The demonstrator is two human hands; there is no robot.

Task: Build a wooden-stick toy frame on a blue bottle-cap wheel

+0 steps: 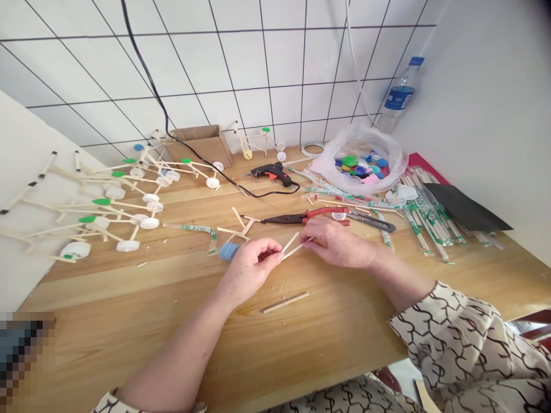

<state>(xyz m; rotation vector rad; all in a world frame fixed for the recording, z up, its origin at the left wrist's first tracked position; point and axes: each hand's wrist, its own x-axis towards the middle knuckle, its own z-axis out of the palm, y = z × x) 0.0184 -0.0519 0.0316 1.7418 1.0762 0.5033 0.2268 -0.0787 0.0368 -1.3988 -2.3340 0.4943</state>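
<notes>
Two thin wooden sticks (pixel 291 248) meet at the fingertips of my left hand (pixel 255 267), which pinches them together and spreads them in a narrow V. My right hand (pixel 338 242) is closed on the far end of the lower stick. Just beyond my left hand lies a blue cap (pixel 228 250) beside a small joined stick frame (pixel 241 226). Another stick (pixel 286 302) rests on the wooden table (pixel 172 321), nearer to me. Red-handled pliers (pixel 297 218) lie right behind my right hand.
Stick models with white wheels (pixel 128 245) crowd the left side. A black glue gun (pixel 273 172), a cardboard box (pixel 202 143) and a bag of coloured caps (pixel 329 158) stand at the back. Wrapped sticks (pixel 430 215) and a cutter (pixel 370 221) lie right.
</notes>
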